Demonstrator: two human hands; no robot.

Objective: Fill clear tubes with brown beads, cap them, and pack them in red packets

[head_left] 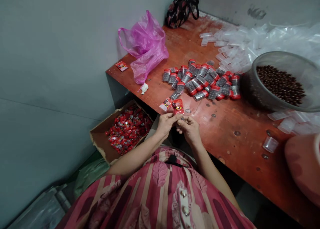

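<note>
My left hand (pixel 167 123) and my right hand (pixel 191 130) meet in front of the table's near edge, fingertips pinched together. Between them is something small and greyish, mostly hidden by the fingers. Just beyond the fingertips shows a red printed packet (pixel 178 106); whether I grip its lower end I cannot tell. Overlapping it on the left is another red packet (pixel 166 105) with a pale patch, lying on the table edge. Past these, a pile of small clear tubes (pixel 197 82) with red caps and dark contents covers the middle of the table.
A cardboard box (pixel 100 135) of red packets stands below, left. On the red-brown table (pixel 240 122) are a pink plastic bag (pixel 150 42), a patterned bag (pixel 178 11), empty clear tubes (pixel 240 52), a tub (pixel 260 86) of brown balls and a pinkish container (pixel 302 165).
</note>
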